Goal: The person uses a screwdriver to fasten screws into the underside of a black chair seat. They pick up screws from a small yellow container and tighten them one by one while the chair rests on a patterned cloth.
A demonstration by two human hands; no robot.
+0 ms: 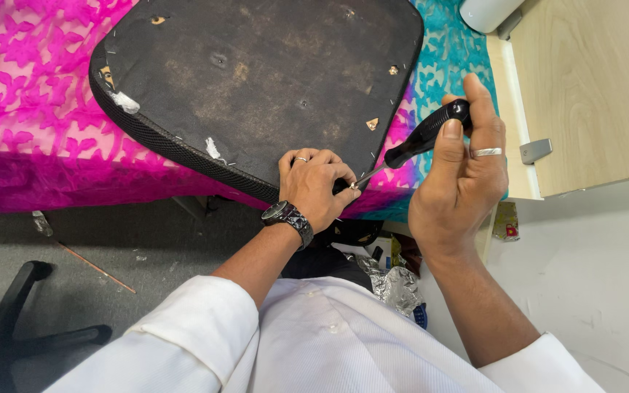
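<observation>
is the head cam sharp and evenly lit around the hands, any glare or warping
Head view: left hand, right hand and screwdriver are sharp; light is soft and even, shadows faint; slight shine on the handle; the black seat pad keeps its texture; wide-angle bending at the edges.

Packaging visible, head view: two items, both low, under the table edge.

Small packet (506, 221): flat, yellow-green with a red patch, standing against the pale cabinet side just right of the wrist; print too small to resolve. Crumpled silver foil wrapper (393, 282): lies on the floor between the forearms, creased and reflective, near dark objects that cannot be identified. No clear labels, signs or screens made out elsewhere in the frame.
</observation>
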